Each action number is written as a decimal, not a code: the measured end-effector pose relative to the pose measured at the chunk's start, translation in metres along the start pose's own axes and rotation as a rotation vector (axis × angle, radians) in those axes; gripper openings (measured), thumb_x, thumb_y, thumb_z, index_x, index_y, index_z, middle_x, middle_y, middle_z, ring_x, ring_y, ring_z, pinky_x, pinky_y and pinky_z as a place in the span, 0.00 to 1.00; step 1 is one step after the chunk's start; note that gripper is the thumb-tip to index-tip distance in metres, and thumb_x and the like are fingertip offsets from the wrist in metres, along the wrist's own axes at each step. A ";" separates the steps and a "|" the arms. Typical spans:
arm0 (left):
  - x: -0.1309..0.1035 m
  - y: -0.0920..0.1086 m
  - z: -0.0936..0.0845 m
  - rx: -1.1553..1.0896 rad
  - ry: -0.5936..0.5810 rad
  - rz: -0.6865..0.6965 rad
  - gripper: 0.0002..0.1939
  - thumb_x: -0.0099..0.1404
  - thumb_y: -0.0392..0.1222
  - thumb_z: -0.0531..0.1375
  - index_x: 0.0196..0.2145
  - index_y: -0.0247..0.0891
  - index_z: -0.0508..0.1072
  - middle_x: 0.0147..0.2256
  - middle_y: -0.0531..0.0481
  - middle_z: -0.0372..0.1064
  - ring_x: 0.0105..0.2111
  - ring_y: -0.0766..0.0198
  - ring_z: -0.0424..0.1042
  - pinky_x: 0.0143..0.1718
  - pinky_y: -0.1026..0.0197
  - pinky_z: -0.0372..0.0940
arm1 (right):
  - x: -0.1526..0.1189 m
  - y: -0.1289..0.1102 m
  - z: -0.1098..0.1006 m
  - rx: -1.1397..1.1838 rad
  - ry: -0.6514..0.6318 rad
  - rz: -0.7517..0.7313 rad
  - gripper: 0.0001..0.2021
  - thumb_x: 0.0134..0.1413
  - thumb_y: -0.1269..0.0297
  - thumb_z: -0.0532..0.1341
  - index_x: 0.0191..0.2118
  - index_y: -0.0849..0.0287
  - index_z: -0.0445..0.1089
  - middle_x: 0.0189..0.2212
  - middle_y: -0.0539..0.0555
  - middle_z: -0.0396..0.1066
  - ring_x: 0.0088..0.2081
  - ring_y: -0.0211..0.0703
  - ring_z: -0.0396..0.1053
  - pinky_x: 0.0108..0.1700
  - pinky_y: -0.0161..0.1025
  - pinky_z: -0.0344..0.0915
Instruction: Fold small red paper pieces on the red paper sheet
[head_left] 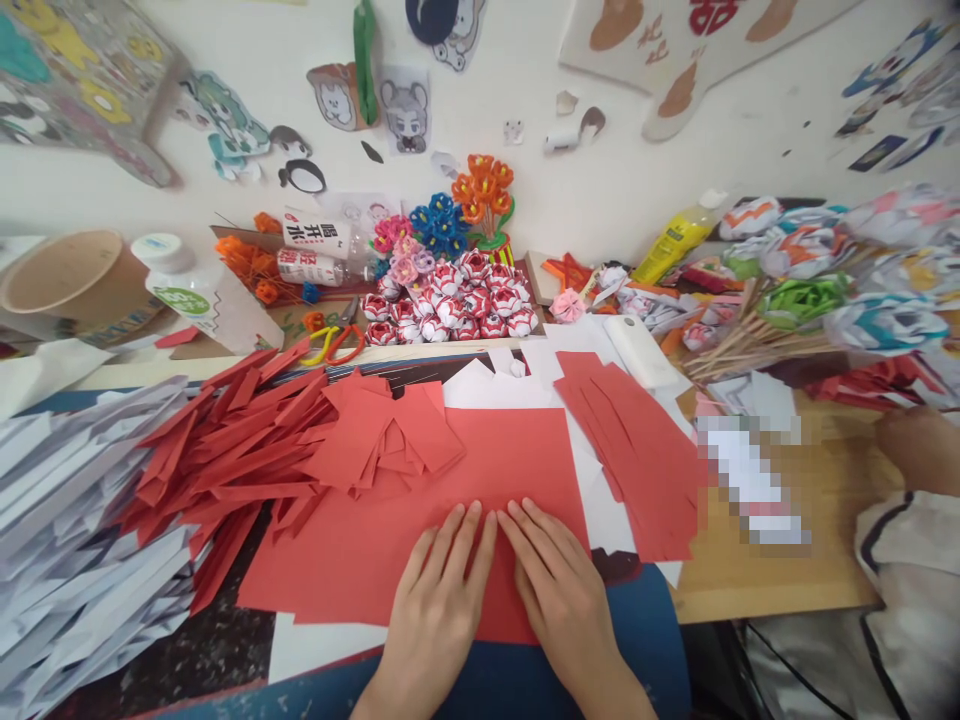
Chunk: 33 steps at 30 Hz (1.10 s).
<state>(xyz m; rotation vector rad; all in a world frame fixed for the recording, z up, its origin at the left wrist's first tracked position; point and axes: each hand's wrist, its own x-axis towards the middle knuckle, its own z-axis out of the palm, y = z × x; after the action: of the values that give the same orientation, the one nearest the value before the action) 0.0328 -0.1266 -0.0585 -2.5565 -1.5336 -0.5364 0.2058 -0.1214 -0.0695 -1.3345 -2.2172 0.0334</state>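
lying with its long axis left to right, broad red paper (517,450) bears both unclenched, straight-fingered hands (439,605).

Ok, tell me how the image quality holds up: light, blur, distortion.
Head view: soft, even light, no harsh glare on the large red sheet; head view: fingers fairly clear, wall cutouts at the far right softer; head view: the bowl at the left edge looks stretched, likely by the wide lens; head view: a pixelated patch hides detail over the wooden table.

Desk (651,622) | white strips (97,580) | red strips (232,440) | red sheets (517,455) over white paper (319,642)
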 end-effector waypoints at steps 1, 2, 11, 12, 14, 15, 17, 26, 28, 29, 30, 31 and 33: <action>-0.001 -0.001 0.000 -0.001 -0.009 0.011 0.23 0.68 0.31 0.47 0.58 0.38 0.66 0.58 0.45 0.64 0.57 0.55 0.62 0.58 0.52 0.52 | 0.001 -0.001 0.000 -0.009 0.007 -0.003 0.23 0.59 0.80 0.53 0.59 0.63 0.63 0.54 0.58 0.68 0.58 0.50 0.64 0.55 0.49 0.68; -0.001 -0.001 -0.001 -0.001 -0.019 0.019 0.23 0.68 0.31 0.47 0.58 0.38 0.66 0.58 0.46 0.64 0.57 0.55 0.62 0.58 0.52 0.52 | 0.002 -0.002 0.001 -0.022 0.015 -0.005 0.22 0.59 0.80 0.53 0.58 0.64 0.65 0.54 0.59 0.69 0.57 0.50 0.64 0.54 0.49 0.68; -0.005 -0.001 -0.004 0.164 -0.022 -0.012 0.21 0.69 0.35 0.48 0.55 0.41 0.70 0.56 0.43 0.66 0.55 0.52 0.64 0.53 0.48 0.54 | 0.006 -0.016 0.008 -0.190 0.044 0.022 0.18 0.60 0.80 0.50 0.50 0.67 0.72 0.48 0.62 0.73 0.53 0.54 0.68 0.52 0.50 0.69; -0.007 -0.003 -0.005 0.173 -0.034 -0.038 0.21 0.68 0.35 0.49 0.55 0.43 0.70 0.57 0.44 0.66 0.55 0.51 0.64 0.53 0.48 0.54 | 0.005 -0.016 0.009 -0.197 0.048 0.026 0.18 0.60 0.80 0.51 0.50 0.67 0.72 0.49 0.62 0.73 0.53 0.54 0.68 0.52 0.50 0.68; -0.014 -0.009 -0.009 0.193 -0.054 -0.069 0.22 0.67 0.34 0.51 0.56 0.46 0.69 0.58 0.45 0.64 0.54 0.50 0.64 0.52 0.47 0.54 | 0.004 -0.017 0.010 -0.209 0.057 0.028 0.17 0.60 0.80 0.51 0.50 0.67 0.72 0.49 0.62 0.73 0.53 0.53 0.68 0.52 0.50 0.68; -0.018 -0.012 -0.011 0.206 -0.056 -0.077 0.23 0.66 0.34 0.52 0.57 0.47 0.68 0.58 0.45 0.64 0.54 0.50 0.64 0.51 0.47 0.55 | 0.003 -0.017 0.010 -0.215 0.060 0.027 0.18 0.60 0.80 0.51 0.50 0.66 0.72 0.49 0.62 0.73 0.53 0.53 0.68 0.52 0.49 0.68; -0.026 -0.017 -0.015 0.234 -0.054 -0.103 0.24 0.65 0.33 0.53 0.58 0.48 0.67 0.59 0.45 0.63 0.54 0.48 0.64 0.50 0.47 0.55 | 0.003 -0.017 0.010 -0.223 0.056 0.025 0.18 0.59 0.80 0.51 0.50 0.66 0.72 0.49 0.62 0.73 0.53 0.53 0.68 0.52 0.49 0.68; -0.024 -0.002 -0.024 0.229 0.067 -0.266 0.22 0.64 0.33 0.54 0.55 0.39 0.70 0.58 0.44 0.64 0.51 0.47 0.66 0.49 0.46 0.56 | 0.002 -0.019 0.002 -0.177 -0.018 0.042 0.22 0.59 0.79 0.50 0.56 0.61 0.67 0.52 0.62 0.70 0.56 0.52 0.64 0.54 0.49 0.66; -0.018 0.006 -0.020 0.187 0.074 -0.201 0.23 0.65 0.32 0.52 0.57 0.39 0.68 0.58 0.45 0.64 0.52 0.50 0.66 0.51 0.48 0.54 | 0.002 -0.020 0.001 -0.192 -0.045 0.023 0.23 0.59 0.79 0.50 0.57 0.59 0.67 0.52 0.62 0.69 0.57 0.53 0.64 0.54 0.50 0.66; -0.015 0.008 -0.018 0.165 0.063 -0.184 0.23 0.65 0.31 0.52 0.57 0.38 0.68 0.57 0.46 0.65 0.52 0.51 0.65 0.51 0.48 0.54 | 0.003 -0.021 0.002 -0.205 -0.051 0.017 0.23 0.58 0.79 0.50 0.56 0.59 0.68 0.52 0.62 0.69 0.57 0.54 0.64 0.54 0.51 0.65; -0.013 0.009 -0.016 0.150 0.048 -0.179 0.23 0.65 0.31 0.51 0.56 0.38 0.69 0.57 0.46 0.66 0.52 0.51 0.66 0.51 0.48 0.54 | 0.004 -0.022 0.003 -0.218 -0.052 0.017 0.23 0.58 0.80 0.50 0.55 0.59 0.69 0.52 0.63 0.69 0.56 0.55 0.64 0.54 0.52 0.65; -0.012 0.010 -0.014 0.144 0.038 -0.181 0.22 0.65 0.31 0.51 0.55 0.38 0.70 0.56 0.47 0.66 0.52 0.50 0.66 0.51 0.48 0.54 | 0.005 -0.022 0.004 -0.230 -0.048 0.025 0.22 0.57 0.80 0.51 0.54 0.60 0.70 0.51 0.63 0.70 0.55 0.55 0.64 0.54 0.52 0.65; -0.012 0.008 -0.011 0.152 0.029 -0.189 0.21 0.65 0.32 0.52 0.55 0.38 0.70 0.56 0.48 0.67 0.50 0.49 0.67 0.49 0.47 0.55 | 0.008 -0.022 0.006 -0.251 -0.038 0.056 0.21 0.55 0.80 0.52 0.51 0.59 0.73 0.49 0.62 0.71 0.53 0.56 0.65 0.54 0.53 0.64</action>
<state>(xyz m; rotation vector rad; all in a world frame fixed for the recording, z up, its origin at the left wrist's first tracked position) 0.0324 -0.1435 -0.0518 -2.2974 -1.7450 -0.4543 0.1822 -0.1248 -0.0648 -1.5397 -2.2725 -0.2068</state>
